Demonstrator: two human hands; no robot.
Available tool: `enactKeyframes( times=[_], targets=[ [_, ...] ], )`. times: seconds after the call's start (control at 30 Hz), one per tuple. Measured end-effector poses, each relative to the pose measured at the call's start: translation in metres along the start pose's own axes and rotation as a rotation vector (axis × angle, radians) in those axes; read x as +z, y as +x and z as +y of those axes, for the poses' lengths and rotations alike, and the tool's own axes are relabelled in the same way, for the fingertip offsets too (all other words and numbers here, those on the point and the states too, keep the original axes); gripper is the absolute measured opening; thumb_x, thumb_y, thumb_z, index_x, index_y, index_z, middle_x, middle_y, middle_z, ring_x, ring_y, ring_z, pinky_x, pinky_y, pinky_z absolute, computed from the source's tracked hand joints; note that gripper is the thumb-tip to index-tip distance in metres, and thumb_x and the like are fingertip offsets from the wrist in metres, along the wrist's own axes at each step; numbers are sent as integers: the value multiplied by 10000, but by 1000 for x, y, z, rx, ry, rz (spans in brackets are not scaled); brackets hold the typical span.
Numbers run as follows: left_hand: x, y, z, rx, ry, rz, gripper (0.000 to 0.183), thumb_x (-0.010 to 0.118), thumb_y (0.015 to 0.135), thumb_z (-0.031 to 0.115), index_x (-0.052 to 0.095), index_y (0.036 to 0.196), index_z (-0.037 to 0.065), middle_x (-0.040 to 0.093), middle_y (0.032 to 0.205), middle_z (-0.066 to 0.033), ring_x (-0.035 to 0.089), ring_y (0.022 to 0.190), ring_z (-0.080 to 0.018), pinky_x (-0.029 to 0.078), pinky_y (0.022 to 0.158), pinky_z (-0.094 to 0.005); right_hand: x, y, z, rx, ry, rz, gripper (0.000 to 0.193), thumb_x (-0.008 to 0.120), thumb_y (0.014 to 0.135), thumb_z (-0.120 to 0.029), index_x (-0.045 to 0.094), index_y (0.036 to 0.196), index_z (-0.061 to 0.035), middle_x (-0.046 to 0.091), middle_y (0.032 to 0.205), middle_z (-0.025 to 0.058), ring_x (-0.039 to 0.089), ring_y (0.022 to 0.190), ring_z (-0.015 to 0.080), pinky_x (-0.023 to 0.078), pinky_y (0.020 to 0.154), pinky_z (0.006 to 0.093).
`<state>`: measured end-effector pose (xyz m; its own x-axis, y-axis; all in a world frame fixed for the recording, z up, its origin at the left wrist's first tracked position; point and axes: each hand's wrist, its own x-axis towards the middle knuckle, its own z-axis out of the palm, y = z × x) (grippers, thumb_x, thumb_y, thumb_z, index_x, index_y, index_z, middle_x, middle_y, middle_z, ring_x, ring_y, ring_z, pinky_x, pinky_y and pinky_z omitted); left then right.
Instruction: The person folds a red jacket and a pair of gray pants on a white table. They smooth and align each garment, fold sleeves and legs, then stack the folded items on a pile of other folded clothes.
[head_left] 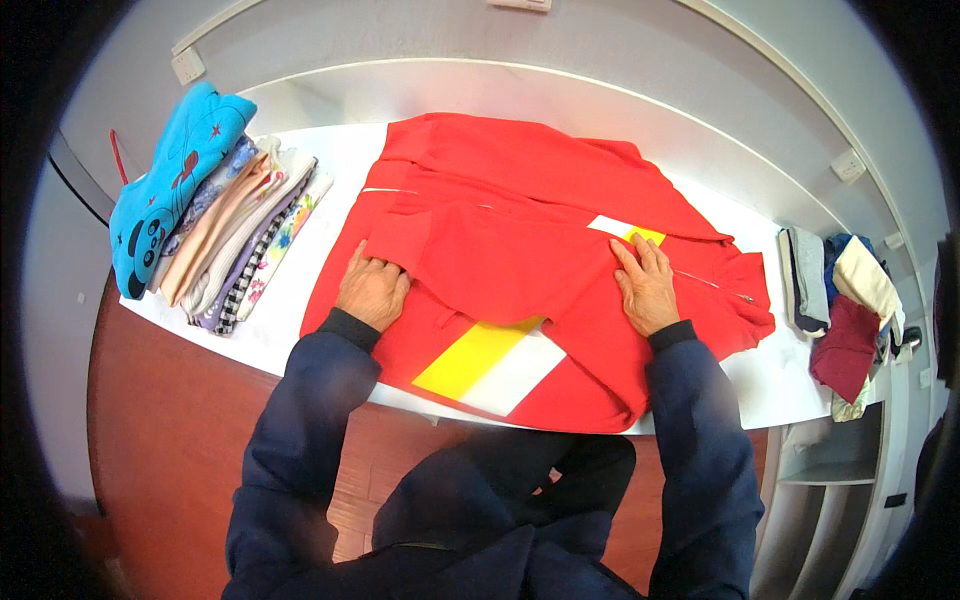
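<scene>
Fingers (pixel 386 269) of the left hand (pixel 368 296) bend at the edge of a folded-over sleeve (pixel 490 255); in the head view their tips are hidden, so I cannot tell whether they pinch the cloth. Those of the right hand (pixel 650 297) lie slightly spread on top of the red zip-up jacket (pixel 540 160). The jacket fills the middle of the white desk (pixel 345 165), its near side reaching the front edge and its far side close to the low white back panel (pixel 560 95). To the left, a wedge of white desktop separates it from a stack of folded clothes (pixel 215 250), with a blue panda-print garment (pixel 185 190) outermost. To the right, a narrower gap parts it from a folded grey garment (pixel 810 270) and a maroon garment (pixel 846 345) near the desk's front edge
</scene>
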<state>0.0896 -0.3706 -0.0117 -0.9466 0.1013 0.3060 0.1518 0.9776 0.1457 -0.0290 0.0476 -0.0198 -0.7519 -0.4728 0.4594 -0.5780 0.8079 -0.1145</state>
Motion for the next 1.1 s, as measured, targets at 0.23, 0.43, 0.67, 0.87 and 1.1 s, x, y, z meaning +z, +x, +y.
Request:
enactKeyframes(
  times=[0.23,0.43,0.67,0.87,1.1],
  targets=[
    [-6,1,-9,14,-506,179,441,736,816,126,651,1229,-5,672,1161,-205,626,1099,-362,467,980,-400,-57,-11,-41,72,169,7,478,735,871,-236,602,1273,-15,571,1276,212,528,1189,393,433,1016,492],
    [-19,10,-9,-502,-1056,77,352,703,973,336,705,900,-9,656,796,-10,582,733,-81,450,645,-247,-115,-72,-109,33,237,-198,459,793,788,-213,633,1180,-35,607,1037,151,565,977,346,461,834,435],
    [-2,21,-5,-534,-1187,364,172,693,895,121,720,965,-33,721,901,-54,642,788,-121,500,729,-275,-105,-110,-105,137,230,4,286,632,708,60,588,979,-22,572,913,149,569,882,360,485,741,447],
    [-19,-11,-21,-473,-1390,524,230,653,871,29,702,1079,-55,726,984,-77,667,858,-143,513,814,-274,-108,-136,-91,247,551,84,160,535,674,104,467,782,7,669,1026,192,685,1004,343,529,884,352],
    [-31,-61,-27,-568,-1217,486,57,638,886,37,637,934,6,687,836,-72,642,617,-140,562,548,-272,-112,-148,-72,181,512,104,130,559,682,50,512,786,-13,682,1053,181,656,1111,374,523,937,425]
  ],
)
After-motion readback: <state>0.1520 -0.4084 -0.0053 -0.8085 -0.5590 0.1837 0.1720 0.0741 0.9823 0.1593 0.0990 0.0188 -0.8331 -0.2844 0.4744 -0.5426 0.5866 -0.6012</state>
